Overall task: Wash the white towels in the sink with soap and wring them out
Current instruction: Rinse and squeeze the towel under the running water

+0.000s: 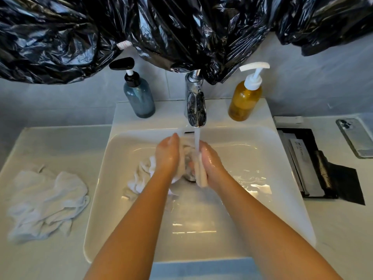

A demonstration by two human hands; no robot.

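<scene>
Landmark: sink [141, 122].
- Faucet [195, 102] stands centred on the sink's back ledge.
- Left pump bottle [139, 98] and right pump bottle [244, 102] stand on the same ledge, one on either side of the faucet.
- In the basin, under the spout: towel [143, 176], held between left hand [167, 156] and right hand [210, 160].
- Left of the sink, on the counter: towel heap [48, 201].
- Right of the sink: tray [308, 164], with phone [356, 136] farther right.
- Above the sink's rear: plastic sheeting [161, 27].

We mostly lose drain [190, 177] under towel [141, 177], faucet [195, 102] top behind black plastic [181, 27]. Phone [355, 136] cut by right edge. Left hand [167, 155] grip: we cannot tell.
</scene>
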